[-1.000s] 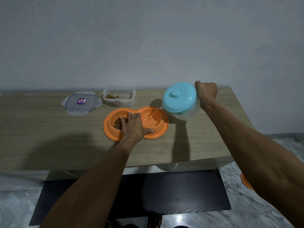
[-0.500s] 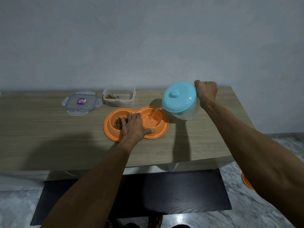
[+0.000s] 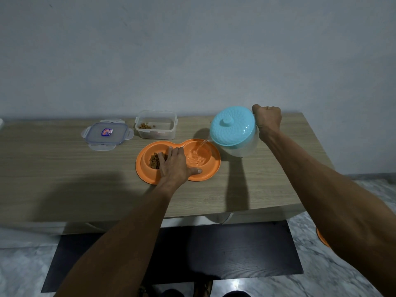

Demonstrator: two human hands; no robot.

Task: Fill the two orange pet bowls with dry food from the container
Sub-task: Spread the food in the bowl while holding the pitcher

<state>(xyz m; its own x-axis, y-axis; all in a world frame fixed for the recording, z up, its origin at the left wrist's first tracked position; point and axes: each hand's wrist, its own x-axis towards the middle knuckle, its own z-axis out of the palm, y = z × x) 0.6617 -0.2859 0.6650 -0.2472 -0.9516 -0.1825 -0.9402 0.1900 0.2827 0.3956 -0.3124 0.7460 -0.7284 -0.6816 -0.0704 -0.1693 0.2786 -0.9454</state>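
Note:
An orange double pet bowl [image 3: 212, 170] lies on the wooden table [image 3: 64, 168]. Its left well holds brown dry food [image 3: 154, 160]; its right well holds water [image 3: 196, 158]. My left hand [image 3: 175, 166] presses flat on the middle of the bowl, fingers spread. My right hand [image 3: 266, 120] grips the handle of a clear jug with a light blue lid [image 3: 232, 126], tilted left, and a thin stream of water [image 3: 201, 144] runs from its spout into the right well. A clear food container [image 3: 156, 127] with a little dry food stands behind the bowl.
The container's clear lid [image 3: 107, 133] with a blue sticker lies to the left of it. A wall rises right behind the table. Below the table's front edge are a dark mat [image 3: 235, 249] and marble floor, with an orange object [image 3: 321, 237] at the right.
The jug has stayed tilted with water running into the right well. Both hands hold nearly the same places; the jug rose very slightly.

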